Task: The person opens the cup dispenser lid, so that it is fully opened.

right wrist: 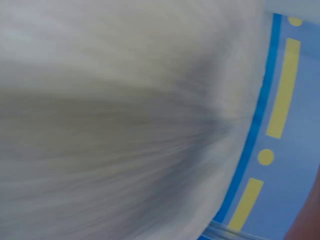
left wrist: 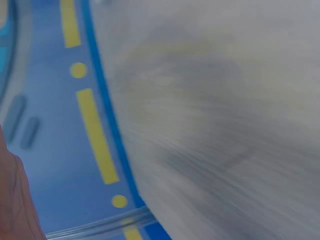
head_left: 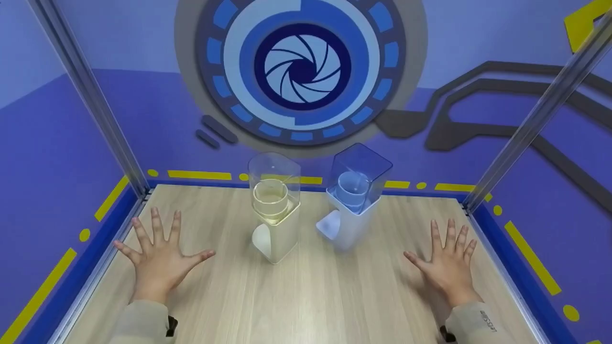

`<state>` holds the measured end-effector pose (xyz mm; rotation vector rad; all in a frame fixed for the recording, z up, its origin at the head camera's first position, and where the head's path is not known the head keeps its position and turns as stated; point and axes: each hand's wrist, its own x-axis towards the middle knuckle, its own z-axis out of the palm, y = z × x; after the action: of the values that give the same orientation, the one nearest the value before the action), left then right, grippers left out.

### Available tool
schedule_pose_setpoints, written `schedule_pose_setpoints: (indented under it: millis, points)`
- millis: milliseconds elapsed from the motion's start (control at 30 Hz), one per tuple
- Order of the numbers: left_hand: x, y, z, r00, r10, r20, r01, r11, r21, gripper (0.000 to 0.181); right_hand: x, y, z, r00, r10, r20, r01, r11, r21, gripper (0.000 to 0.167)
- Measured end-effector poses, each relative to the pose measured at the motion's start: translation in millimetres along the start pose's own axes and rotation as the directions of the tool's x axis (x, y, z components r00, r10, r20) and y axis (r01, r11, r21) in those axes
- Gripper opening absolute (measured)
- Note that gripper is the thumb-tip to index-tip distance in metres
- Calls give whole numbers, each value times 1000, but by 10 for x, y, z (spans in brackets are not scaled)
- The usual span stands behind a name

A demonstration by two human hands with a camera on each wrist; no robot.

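- Container of cream plastic with a tall clear top [head_left: 283, 234] stands on the table between my hands, nearer the left one; its long axis is upright, clear end up, and its rounded foot juts out to my left.
- Cream round cup [head_left: 270, 195] sits inside that clear top, its rim facing up.
- Pale-blue plastic container with a smoky clear top [head_left: 357, 224] stands upright just to the right, apart from the cream one, its flat foot also jutting left.
- Blue round cup [head_left: 353, 185] sits within it, rim up.
- My left hand [head_left: 160, 260] is spread wide and holds nothing, thumb pointing toward the cream container.
- My right hand [head_left: 450, 270] is likewise splayed and bare, thumb toward the pale-blue container; I cannot tell whether either palm touches the wood.
- Beige sleeves [head_left: 141, 322] cover both my wrists.
- Light wood-grain tabletop [head_left: 306, 301] lies beneath, blurred in both wrist views.
- Purple-blue back wall [head_left: 138, 105] rises beyond, with yellow dashes low down and a round blue-and-grey emblem [head_left: 302, 69].
- Silver metal posts [head_left: 88, 91] flank it at both corners.
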<state>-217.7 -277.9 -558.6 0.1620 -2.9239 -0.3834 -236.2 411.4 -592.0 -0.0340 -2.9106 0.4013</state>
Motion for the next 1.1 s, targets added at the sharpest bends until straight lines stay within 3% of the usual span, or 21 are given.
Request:
schedule_pose_setpoints:
  millis: [267,400,633,767,833,933,1100]
  points:
    - [-58,278,-214,996,28,-90,-32,998,-46,142,32,-185,-76,996,-23,-84,27,999,45,128]
    - [-149,395,-256,989,25,-143,-38,996,-85,144,-42,-367,-37,988,-28,-152,48,991,128,126]
    - [-324,679,-252,965,44,-258,-96,977,-192,148,-295,-875,64,983,1,-185,66,931,359,120]
    - [-373,786,-232,957,23,-290,-103,958,-266,148,-383,-1110,167,976,25,-216,84,874,478,114]
    - [-398,822,-219,953,3,-303,-106,941,-323,148,-426,-1206,245,970,28,-242,112,831,545,111]
    - [-420,886,-194,950,-18,-311,-125,893,-433,149,-471,-1340,349,959,27,-283,163,764,625,105]
    - [-425,989,-157,968,-55,-246,-122,754,-645,146,-444,-1566,449,928,-33,-370,304,640,705,85]
